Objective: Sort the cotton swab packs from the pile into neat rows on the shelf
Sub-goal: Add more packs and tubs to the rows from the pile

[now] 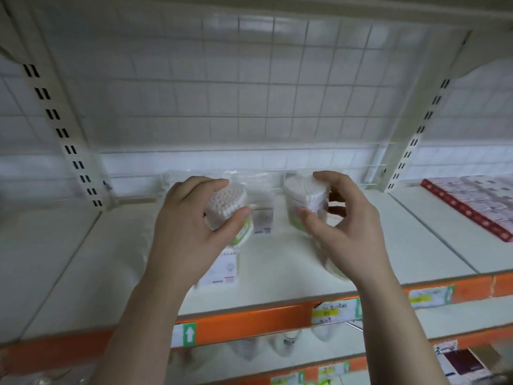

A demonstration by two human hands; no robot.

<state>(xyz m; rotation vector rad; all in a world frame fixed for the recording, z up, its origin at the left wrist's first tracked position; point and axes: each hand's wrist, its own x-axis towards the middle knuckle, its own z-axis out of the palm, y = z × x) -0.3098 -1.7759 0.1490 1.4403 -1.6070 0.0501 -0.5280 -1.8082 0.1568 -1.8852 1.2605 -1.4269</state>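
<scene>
My left hand (188, 229) grips a round clear pack of cotton swabs (226, 204) from above, thumb on its near side, over the white shelf (111, 259). My right hand (344, 220) grips a second round swab pack (305, 198) with a green label, thumb in front and fingers behind. Between the two hands stands another pack (262, 215) with a printed label. A pack with a white label (224, 269) lies below my left hand. One more pack (336, 269) lies partly hidden under my right wrist. More clear packs (244, 176) sit at the back by the wire grid.
A wire grid (249, 93) backs the shelf, with slotted uprights (63, 134) at both sides. Red-edged boxes (472, 201) fill the neighbouring shelf at right. The orange shelf edge (249, 320) carries price tags. Lower shelves hold other goods.
</scene>
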